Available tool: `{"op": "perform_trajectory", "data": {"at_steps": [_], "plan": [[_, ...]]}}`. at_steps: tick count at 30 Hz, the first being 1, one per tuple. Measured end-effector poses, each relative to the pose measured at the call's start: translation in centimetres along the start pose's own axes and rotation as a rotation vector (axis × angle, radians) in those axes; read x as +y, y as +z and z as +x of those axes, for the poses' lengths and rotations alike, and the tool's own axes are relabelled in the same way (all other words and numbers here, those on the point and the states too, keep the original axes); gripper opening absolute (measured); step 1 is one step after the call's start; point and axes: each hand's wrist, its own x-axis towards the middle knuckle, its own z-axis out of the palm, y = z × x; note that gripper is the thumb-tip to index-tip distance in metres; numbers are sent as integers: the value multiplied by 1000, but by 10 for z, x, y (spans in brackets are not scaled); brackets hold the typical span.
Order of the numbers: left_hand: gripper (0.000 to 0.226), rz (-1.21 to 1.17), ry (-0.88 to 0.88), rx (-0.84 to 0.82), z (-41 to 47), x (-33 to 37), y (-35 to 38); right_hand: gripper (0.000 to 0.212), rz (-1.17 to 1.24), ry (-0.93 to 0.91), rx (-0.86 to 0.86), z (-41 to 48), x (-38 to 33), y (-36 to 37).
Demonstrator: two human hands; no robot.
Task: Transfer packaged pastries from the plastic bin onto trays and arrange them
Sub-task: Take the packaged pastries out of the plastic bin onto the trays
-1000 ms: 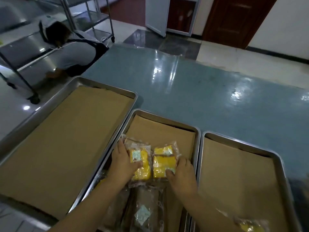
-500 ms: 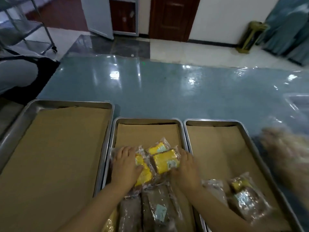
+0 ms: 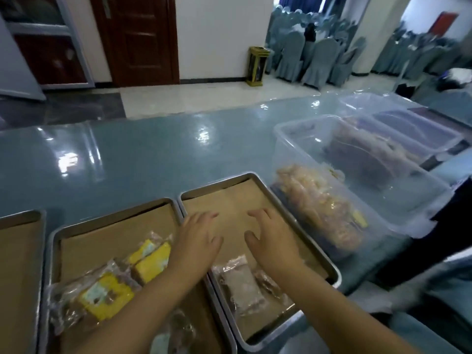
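The person shows two bare arms, the left arm (image 3: 143,302) and the right arm (image 3: 339,310), each smooth and round and getting thinner toward the wrist, and each ends in a bare hand, the left hand (image 3: 198,242) and the right hand (image 3: 274,241), with short fingers and a thumb.

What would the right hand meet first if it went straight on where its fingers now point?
Probably only the paper liner below the right hand, then the tray's far rim; its height is unclear. The plastic bin lies right of that line.
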Motion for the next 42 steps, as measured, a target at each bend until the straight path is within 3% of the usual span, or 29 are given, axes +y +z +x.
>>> {"op": "perform_trajectory", "data": {"at_steps": [10,14,24,32,38,42], "plan": [[35,-52,209,22,44,175,97,22,17,-110,144,-10,135,-127],[32,-91,217,37,59,227,128,22,-4,-117,147,-6,183,-166],[20,-60,123,74,102,264,166,21,55,25,117,29,282,-206],[20,9,125,40,170,256,197,16,-32,159,-135,100,332,-207],[23,126,97,15,229,240,207,53,-193,300,-509,190,367,-183],[30,290,96,-57,257,224,213,62,-252,471,-711,243,381,-144]]}}
